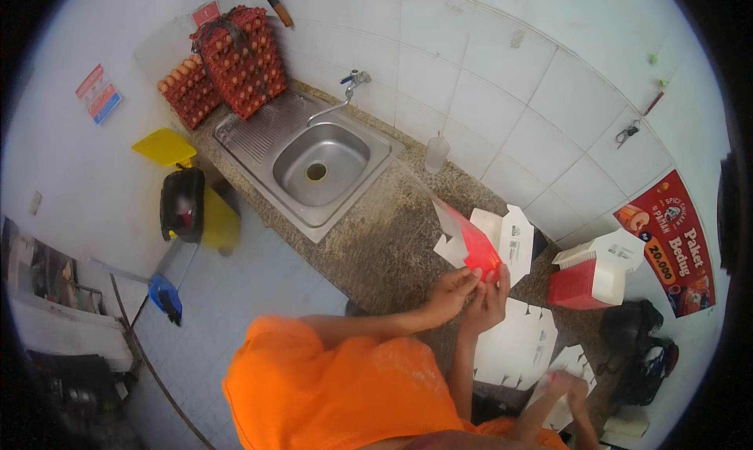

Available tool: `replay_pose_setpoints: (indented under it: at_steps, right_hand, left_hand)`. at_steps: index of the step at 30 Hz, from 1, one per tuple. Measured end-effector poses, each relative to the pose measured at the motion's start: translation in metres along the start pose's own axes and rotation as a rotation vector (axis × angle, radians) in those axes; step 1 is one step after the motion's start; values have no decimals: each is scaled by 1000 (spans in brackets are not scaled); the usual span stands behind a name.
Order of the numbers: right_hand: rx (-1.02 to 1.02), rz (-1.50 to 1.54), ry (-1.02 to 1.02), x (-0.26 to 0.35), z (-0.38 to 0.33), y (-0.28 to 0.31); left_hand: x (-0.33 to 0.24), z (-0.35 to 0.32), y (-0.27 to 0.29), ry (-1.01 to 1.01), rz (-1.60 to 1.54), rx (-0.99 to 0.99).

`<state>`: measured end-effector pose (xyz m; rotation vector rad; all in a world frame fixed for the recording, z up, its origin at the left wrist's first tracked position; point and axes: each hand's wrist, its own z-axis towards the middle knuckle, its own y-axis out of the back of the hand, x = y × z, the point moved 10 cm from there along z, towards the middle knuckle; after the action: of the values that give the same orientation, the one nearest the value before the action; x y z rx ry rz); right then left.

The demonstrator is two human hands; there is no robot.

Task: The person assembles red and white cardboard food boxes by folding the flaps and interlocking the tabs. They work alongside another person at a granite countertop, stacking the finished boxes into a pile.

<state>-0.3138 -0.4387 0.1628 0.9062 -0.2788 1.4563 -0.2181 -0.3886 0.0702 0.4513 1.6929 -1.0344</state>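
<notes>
Both my hands are at a red and white food carton [475, 248], partly folded, over the speckled counter. My left hand [449, 299] pinches its near edge with the fingers closed. Right beside it, my right hand [488, 304] grips the same edge, thumb and fingers pressed together. Just past the carton stands a white box with raised flaps [515, 242]; the carton covers part of it. Flat white carton sheets [514, 346] with dark-edged slots lie on the counter near my right forearm.
A co-worker's hands [561, 391] hold a white carton piece at the lower right. A folded red and white box [584, 285] stands beside the wall. Farther left are a steel sink [321, 163], stacked egg trays [243, 61] and a yellow bin [220, 218]. A clear cup [437, 153] stands by the tiles.
</notes>
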Motion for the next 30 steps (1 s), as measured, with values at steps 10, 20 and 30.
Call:
replay_pose_setpoints:
  at_steps: [10, 20, 30]
  right_hand:
    - [194, 709, -522, -30, -8, -17]
    - [559, 509, -728, -53, -38, 1]
    - [452, 329, -545, -39, -41, -4]
  left_hand:
    - [-68, -3, 9, -111, 450, -2]
    - [-9, -50, 35, 166, 551, 404]
    - [-22, -41, 38, 39, 770, 228]
